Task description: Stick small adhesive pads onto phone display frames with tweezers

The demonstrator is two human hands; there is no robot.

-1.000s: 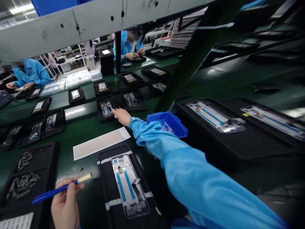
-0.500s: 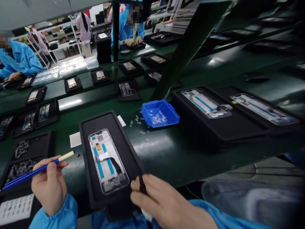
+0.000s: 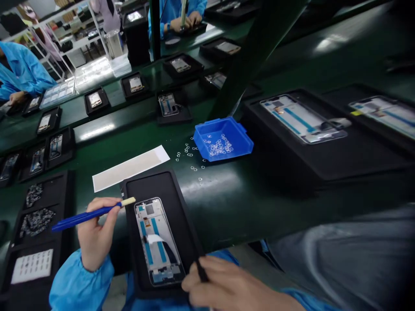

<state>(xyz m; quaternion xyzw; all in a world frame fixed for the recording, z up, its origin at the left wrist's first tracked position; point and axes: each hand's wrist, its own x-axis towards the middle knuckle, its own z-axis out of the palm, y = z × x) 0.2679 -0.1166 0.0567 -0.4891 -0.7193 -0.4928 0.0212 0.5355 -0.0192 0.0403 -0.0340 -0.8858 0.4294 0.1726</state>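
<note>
My left hand [image 3: 99,235] is closed around a blue pen-like stick [image 3: 81,218] with a cream tip, which reaches over the left rim of a black tray [image 3: 177,194]. In the tray lies a phone frame [image 3: 160,242] with blue strips and a dark flex cable, tilted slightly to the left. At the tray's lower right edge, my right hand [image 3: 223,280] is closed on a slim black tool [image 3: 201,271]; its lower end is hidden by the fingers. Beyond the tray's far end, a long white-edged strip [image 3: 129,167] rests on the green bench.
A blue bin [image 3: 223,125] holds small clear rings, with several rings loose beside it. To the right rises a black tray stack [image 3: 324,164] bearing another phone frame. A compartment tray [image 3: 63,207] with small dark parts stands left. Co-workers sit across the bench.
The black tray with the phone frame has shifted toward me, uncovering the strip behind it. My left hand has moved right, bringing the stick's tip over the tray rim. The view has also shifted.
</note>
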